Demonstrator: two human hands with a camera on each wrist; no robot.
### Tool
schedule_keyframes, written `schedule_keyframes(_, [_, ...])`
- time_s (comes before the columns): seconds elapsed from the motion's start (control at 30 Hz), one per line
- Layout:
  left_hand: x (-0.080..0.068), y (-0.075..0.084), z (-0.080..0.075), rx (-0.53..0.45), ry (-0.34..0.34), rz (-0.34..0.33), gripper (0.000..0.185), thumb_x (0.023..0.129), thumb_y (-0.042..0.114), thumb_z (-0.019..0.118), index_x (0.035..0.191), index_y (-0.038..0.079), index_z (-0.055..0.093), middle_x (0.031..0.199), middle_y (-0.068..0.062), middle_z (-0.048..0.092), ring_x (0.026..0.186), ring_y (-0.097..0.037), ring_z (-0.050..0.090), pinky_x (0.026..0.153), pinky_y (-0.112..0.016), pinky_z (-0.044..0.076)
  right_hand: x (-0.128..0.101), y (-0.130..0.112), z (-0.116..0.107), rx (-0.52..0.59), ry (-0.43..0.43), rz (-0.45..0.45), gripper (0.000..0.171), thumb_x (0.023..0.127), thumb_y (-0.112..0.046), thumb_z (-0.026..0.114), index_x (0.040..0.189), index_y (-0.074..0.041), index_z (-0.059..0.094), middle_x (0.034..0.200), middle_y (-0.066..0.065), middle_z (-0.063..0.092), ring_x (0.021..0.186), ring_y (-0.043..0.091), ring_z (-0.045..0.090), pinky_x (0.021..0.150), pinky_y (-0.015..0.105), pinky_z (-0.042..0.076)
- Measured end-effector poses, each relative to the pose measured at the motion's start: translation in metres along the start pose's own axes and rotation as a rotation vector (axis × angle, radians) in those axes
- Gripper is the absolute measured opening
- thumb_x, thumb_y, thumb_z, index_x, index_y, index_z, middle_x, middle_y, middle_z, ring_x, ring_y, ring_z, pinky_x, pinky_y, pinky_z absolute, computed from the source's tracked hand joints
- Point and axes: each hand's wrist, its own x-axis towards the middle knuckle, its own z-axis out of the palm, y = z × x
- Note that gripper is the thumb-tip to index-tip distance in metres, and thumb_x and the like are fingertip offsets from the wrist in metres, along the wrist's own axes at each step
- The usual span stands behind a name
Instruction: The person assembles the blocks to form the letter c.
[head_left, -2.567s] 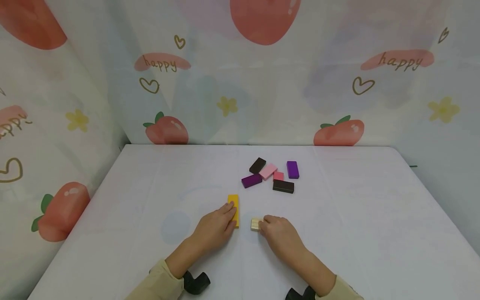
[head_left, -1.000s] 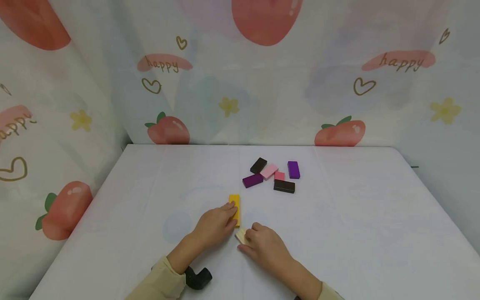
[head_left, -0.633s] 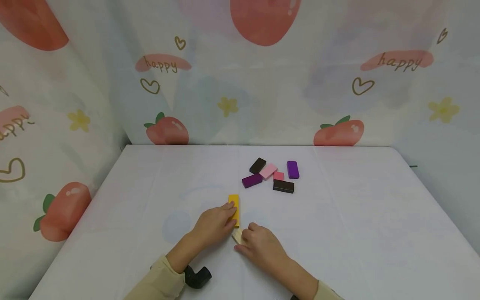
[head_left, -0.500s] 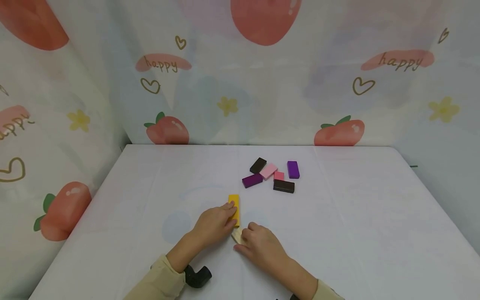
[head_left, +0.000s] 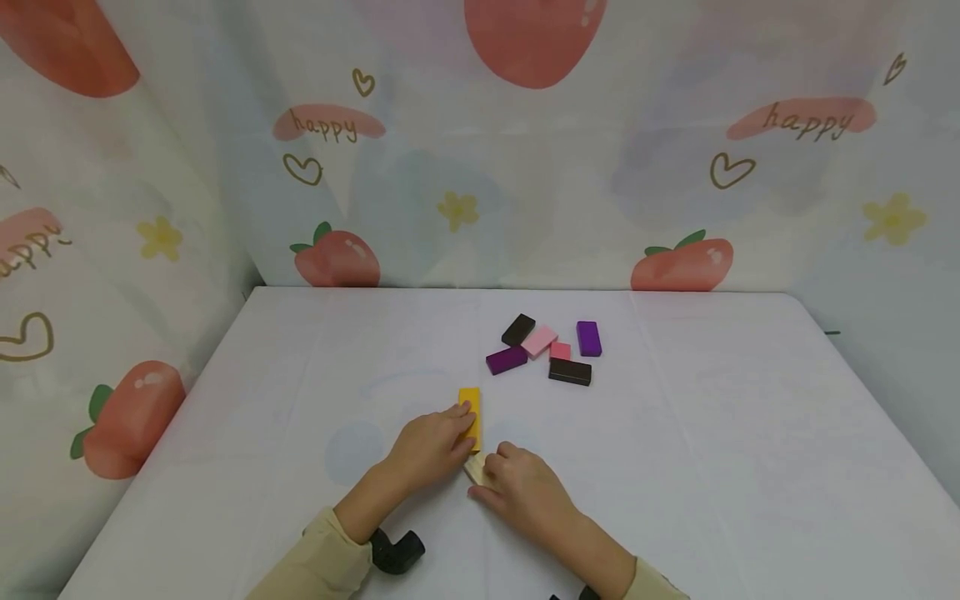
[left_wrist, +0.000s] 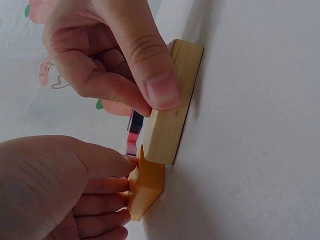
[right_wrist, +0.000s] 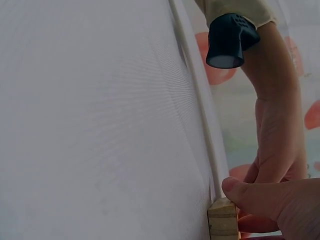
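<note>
White bench [head_left: 675, 467], strawberry curtain behind. Left hand [head_left: 427, 446] grip presses the flat yellow wooden block [head_left: 469, 400]. Right hand [head_left: 525, 492] grip pinches the pale natural-wood block [left_wrist: 172, 107], touching yellow's end.

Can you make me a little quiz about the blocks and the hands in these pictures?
1. True or false: the left hand rests its fingers on the yellow block.
2. Which block does the right hand pinch? A) a purple block B) the pale wooden block C) a pink block
3. Fill in: behind the hands, a loose cluster of blocks lies on the white ____.

Key: 1 true. 2 B; the left wrist view shows the thumb and fingers round it, with one end against the yellow block. 3 table.
</note>
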Motion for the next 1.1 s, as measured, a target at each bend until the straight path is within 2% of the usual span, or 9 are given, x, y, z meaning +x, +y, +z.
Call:
schedule_keyframes(0.27, [0.0,0.0,0.001,-0.002,0.0,-0.009,0.038,0.089,0.025,0.06,0.121,0.003,0.06,0.127,-0.009,0.054,0.116,-0.02,0.051,0.09,-0.036,0.045,0.001,0.0,0.0,0.004,-0.013,0.01,0.026,0.075,-0.031,0.076,0.077,-0.007,0.064,0.072,-0.002,0.051,0.057,0.007,0.042,0.053,0.02,0.041])
schedule_keyframes(0.43, [-0.001,-0.001,0.001,-0.003,0.012,0.006,0.037,0.089,0.024,0.06,0.119,0.002,0.061,0.126,-0.01,0.055,0.114,-0.021,0.052,0.089,-0.036,0.046,0.001,-0.001,0.0,-0.011,0.029,-0.019,0.029,0.074,-0.036,0.075,0.074,-0.009,0.062,0.069,-0.004,0.047,0.056,0.007,0.04,0.05,0.019,0.037])
schedule_keyframes(0.6, [-0.002,-0.002,0.002,-0.003,0.022,0.02,0.036,0.089,0.023,0.061,0.118,0.002,0.062,0.125,-0.011,0.055,0.114,-0.022,0.053,0.088,-0.037,0.047,-0.001,0.0,0.0,-0.008,0.084,-0.046,0.036,0.076,-0.044,0.071,0.077,-0.008,0.064,0.068,-0.005,0.047,0.055,0.006,0.036,0.047,0.017,0.031])
schedule_keyframes(0.83, [0.0,-0.003,0.002,-0.019,0.038,0.042,0.035,0.089,0.022,0.06,0.117,0.001,0.062,0.125,-0.012,0.056,0.114,-0.022,0.053,0.088,-0.037,0.047,0.013,0.014,-0.005,-0.014,0.173,-0.07,0.03,0.076,-0.034,0.074,0.083,-0.006,0.068,0.074,-0.001,0.058,0.068,0.011,0.054,0.063,0.025,0.049])
schedule_keyframes(1.1, [0.0,-0.003,0.001,-0.024,0.056,0.058,0.033,0.089,0.022,0.06,0.116,0.002,0.063,0.124,-0.012,0.056,0.113,-0.022,0.053,0.087,-0.037,0.047,0.036,0.031,-0.019,-0.009,0.177,-0.038,0.029,0.077,-0.031,0.074,0.086,-0.004,0.069,0.081,0.002,0.062,0.075,0.017,0.06,0.068,0.03,0.052])
